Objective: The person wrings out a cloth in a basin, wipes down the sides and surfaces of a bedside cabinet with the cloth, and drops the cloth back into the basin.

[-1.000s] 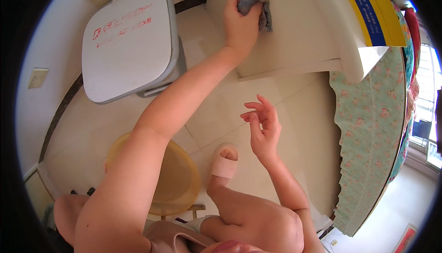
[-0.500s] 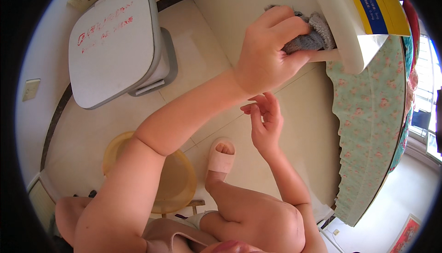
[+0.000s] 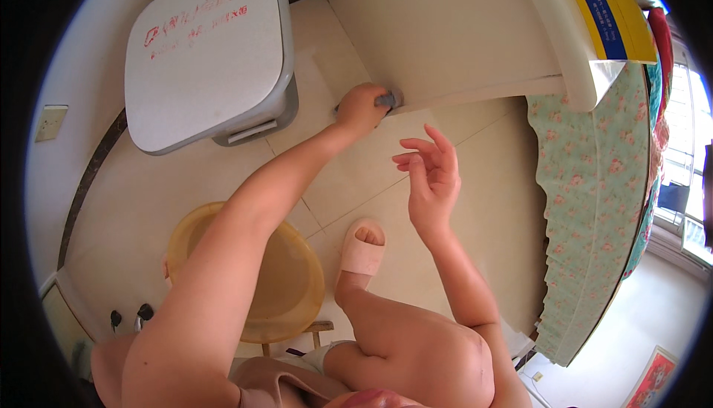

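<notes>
A grey cloth [image 3: 388, 101] is bunched in my left hand [image 3: 361, 109], whose fingers are closed round it. That hand reaches far down and presses the cloth at the lower end of the side edge of a tall white appliance [image 3: 468, 44]. Most of the cloth is hidden by the hand. To the right, my right hand [image 3: 432, 185] hangs in the air with its fingers loosely spread and nothing in them. It is below the appliance's edge and apart from it.
A white lidded bin [image 3: 208, 59] with red marks stands at the left. Under my left arm is a yellowish basin [image 3: 286, 289] on a wooden stand. A floral green cloth cover [image 3: 594, 207] hangs at the right. My slippered foot [image 3: 364, 248] rests on the tiled floor.
My left hand has slid the cloth down and left along the appliance's edge, from its upper part to the low end. The right hand has barely shifted; the view has tilted a little.
</notes>
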A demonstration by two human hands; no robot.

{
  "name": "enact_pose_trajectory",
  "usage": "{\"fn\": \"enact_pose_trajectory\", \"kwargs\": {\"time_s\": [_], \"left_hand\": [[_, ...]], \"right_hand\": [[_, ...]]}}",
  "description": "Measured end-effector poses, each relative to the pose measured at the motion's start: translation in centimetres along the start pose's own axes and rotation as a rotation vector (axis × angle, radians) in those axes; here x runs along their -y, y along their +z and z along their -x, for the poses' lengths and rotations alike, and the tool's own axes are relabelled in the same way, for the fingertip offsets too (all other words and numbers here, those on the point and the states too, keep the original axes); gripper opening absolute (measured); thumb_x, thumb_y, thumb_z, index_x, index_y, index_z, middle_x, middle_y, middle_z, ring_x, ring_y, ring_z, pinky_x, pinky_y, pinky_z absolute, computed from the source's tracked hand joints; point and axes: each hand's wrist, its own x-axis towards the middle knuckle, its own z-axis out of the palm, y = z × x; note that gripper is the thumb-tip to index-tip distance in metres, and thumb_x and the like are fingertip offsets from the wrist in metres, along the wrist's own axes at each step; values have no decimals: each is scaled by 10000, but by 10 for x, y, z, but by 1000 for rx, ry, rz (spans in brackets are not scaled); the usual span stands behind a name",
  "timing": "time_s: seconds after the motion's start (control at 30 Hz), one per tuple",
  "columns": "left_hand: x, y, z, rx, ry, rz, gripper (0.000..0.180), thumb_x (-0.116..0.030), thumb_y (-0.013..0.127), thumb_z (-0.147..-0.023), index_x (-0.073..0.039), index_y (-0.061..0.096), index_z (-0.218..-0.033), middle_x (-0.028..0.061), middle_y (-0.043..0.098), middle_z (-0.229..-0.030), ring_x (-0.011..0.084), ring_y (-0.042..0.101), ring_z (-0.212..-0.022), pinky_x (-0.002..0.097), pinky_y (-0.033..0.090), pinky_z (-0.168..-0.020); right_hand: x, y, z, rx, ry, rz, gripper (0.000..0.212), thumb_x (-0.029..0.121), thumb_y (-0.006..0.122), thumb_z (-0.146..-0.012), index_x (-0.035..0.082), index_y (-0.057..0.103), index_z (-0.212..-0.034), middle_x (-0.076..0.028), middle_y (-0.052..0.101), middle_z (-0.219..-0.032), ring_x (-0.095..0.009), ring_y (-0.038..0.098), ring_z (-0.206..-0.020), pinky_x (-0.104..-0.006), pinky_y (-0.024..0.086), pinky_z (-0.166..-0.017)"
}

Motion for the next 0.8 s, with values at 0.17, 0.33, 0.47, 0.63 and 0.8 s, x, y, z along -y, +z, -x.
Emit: {"fn": "enact_pose_trajectory", "kwargs": {"time_s": [0.17,0.33,0.47,0.63,0.8], "left_hand": [[-35,-53,9,373,-486,992,240,-225,597,-864,-30,645,-997,68,667,-982,190,645,-822,309,507,-748],[-78,-91,50,653,-718,1597,544,-460,501,-914,3,559,-1195,126,615,-1151,208,597,-1045,349,469,-935],[-94,-120,73,677,-730,1704,617,-520,555,-866,-3,545,-1203,134,597,-1168,212,583,-1055,350,446,-955],[-98,-131,88,565,-503,1169,475,-329,649,-838,-12,565,-1182,107,617,-1108,184,581,-1009,331,432,-932],[-70,-106,88,284,-335,393,206,-105,600,-849,-28,640,-1036,60,654,-973,138,578,-926,280,436,-852]], "right_hand": [[-10,-15,-1,-63,16,72,664,102,644,-836,26,291,-1393,-165,445,-1315,-252,475,-1191,-374,422,-954],[-1,-23,-15,250,523,-713,662,242,687,-834,-11,359,-1350,-144,490,-1271,-216,492,-1155,-332,410,-961],[29,-16,-13,-19,540,-589,258,162,627,-879,-23,583,-1054,-53,639,-910,-118,608,-777,-255,499,-688],[34,-26,-7,-119,461,-605,264,121,626,-870,-28,572,-1082,-59,638,-932,-122,611,-810,-269,505,-725],[37,-14,9,-13,197,-301,382,22,694,-796,-12,558,-1152,-62,638,-1019,-124,591,-942,-271,490,-806]]}}
